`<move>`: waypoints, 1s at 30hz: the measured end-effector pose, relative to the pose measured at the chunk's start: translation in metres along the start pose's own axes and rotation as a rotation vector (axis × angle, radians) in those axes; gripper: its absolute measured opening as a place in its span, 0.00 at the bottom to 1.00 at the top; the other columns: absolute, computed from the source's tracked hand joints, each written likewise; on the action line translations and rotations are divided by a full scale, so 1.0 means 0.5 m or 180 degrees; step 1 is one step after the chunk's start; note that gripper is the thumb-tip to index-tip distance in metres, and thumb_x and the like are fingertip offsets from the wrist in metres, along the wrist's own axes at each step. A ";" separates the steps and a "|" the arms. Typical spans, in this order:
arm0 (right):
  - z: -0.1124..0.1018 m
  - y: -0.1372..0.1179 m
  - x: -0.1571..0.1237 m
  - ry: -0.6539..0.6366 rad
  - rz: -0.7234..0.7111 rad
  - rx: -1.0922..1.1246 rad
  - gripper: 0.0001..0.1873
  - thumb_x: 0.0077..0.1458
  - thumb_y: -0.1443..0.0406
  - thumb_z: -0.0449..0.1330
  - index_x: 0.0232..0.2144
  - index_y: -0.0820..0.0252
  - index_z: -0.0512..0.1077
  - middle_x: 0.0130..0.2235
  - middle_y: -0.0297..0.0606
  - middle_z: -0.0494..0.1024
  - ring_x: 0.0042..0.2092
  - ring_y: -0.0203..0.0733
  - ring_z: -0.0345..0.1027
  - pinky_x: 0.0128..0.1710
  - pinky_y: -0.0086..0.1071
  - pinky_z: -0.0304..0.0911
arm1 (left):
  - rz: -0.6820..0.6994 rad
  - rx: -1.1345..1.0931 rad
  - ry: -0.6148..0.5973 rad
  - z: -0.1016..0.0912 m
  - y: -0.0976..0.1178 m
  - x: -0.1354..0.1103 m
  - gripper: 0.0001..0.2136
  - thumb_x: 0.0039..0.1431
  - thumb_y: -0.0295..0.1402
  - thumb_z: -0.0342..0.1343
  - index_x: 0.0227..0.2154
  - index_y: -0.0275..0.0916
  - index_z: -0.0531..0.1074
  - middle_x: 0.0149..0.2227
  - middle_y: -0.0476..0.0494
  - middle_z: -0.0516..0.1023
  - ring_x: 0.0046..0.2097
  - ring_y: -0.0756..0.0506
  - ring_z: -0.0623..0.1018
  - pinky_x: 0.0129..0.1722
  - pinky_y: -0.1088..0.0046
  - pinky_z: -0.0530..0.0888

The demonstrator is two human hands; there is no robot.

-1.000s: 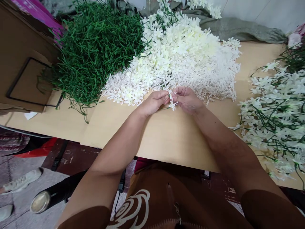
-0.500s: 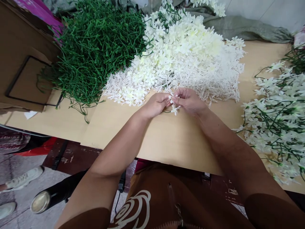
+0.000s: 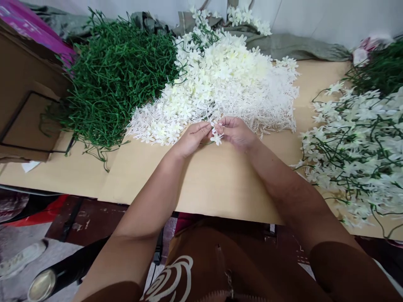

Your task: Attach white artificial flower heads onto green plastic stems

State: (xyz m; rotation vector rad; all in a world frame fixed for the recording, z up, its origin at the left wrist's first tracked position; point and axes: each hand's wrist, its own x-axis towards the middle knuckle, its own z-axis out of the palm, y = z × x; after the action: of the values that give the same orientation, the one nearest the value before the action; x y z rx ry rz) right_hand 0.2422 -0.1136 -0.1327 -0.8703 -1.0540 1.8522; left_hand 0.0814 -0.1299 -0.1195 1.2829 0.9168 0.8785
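My left hand is closed in a pinch on a thin green artificial flower stem, partly hidden by the fingers. Against its fingertips, my right hand pinches a small white artificial flower. Just below the meeting fingertips a white flower hangs from the stem, its petals spread. Behind both hands lies a heap of loose white flowers with pale thin stalks. A pile of green stems is to the left of that heap.
Finished-looking white flowers on green stems are heaped at the right. A cardboard box stands at the left end of the cardboard-coloured tabletop. Greenish cloth runs along the wall. Another person's shoe shows on the floor.
The view has shifted, so everything appears a little further left. My hands stay together at the same stem, with the right fingers still pinching at the flower.
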 end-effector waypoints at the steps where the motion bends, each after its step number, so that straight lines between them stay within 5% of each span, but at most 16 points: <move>1: 0.001 0.001 0.000 0.0000 -0.0001 0.0035 0.29 0.23 0.52 0.77 0.21 0.61 0.68 0.21 0.30 0.75 0.25 0.31 0.69 0.30 0.27 0.68 | 0.0027 0.0024 0.0011 0.001 0.000 0.002 0.25 0.44 0.55 0.64 0.18 0.38 0.62 0.17 0.54 0.57 0.20 0.55 0.55 0.20 0.75 0.51; 8: 0.019 0.011 -0.001 0.0259 -0.0234 -0.0423 0.28 0.18 0.54 0.78 0.18 0.62 0.68 0.18 0.28 0.74 0.21 0.28 0.64 0.21 0.23 0.58 | 0.0136 0.0121 0.0084 0.006 -0.006 0.002 0.29 0.39 0.59 0.64 0.16 0.39 0.58 0.16 0.56 0.53 0.20 0.55 0.52 0.20 0.75 0.49; 21: 0.028 0.008 -0.011 0.0353 -0.0344 -0.0388 0.26 0.24 0.54 0.77 0.20 0.59 0.68 0.17 0.28 0.73 0.20 0.31 0.65 0.23 0.26 0.61 | 0.0299 0.0209 0.0156 0.011 -0.007 0.004 0.31 0.39 0.65 0.59 0.17 0.38 0.60 0.17 0.55 0.58 0.22 0.55 0.55 0.23 0.75 0.53; 26: 0.045 0.003 -0.013 0.0578 -0.0401 -0.0673 0.25 0.27 0.52 0.76 0.17 0.59 0.67 0.16 0.28 0.71 0.20 0.31 0.63 0.24 0.27 0.60 | 0.0186 -0.0136 0.0137 0.014 -0.019 0.011 0.26 0.48 0.56 0.61 0.18 0.38 0.61 0.16 0.55 0.57 0.21 0.55 0.56 0.23 0.75 0.54; 30: 0.029 -0.074 -0.061 0.0690 -0.0759 -0.1751 0.19 0.36 0.56 0.73 0.19 0.58 0.69 0.20 0.31 0.72 0.23 0.32 0.63 0.24 0.29 0.58 | 0.0154 -0.0424 -0.0007 0.017 -0.033 0.022 0.21 0.55 0.49 0.59 0.20 0.36 0.66 0.19 0.52 0.63 0.22 0.54 0.60 0.25 0.76 0.56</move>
State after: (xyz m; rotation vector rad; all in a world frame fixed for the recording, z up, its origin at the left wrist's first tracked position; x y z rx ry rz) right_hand 0.2543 -0.1335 -0.0883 -1.1693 -1.4828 1.2509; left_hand 0.0940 -0.1244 -0.1363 1.1950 0.8145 0.9599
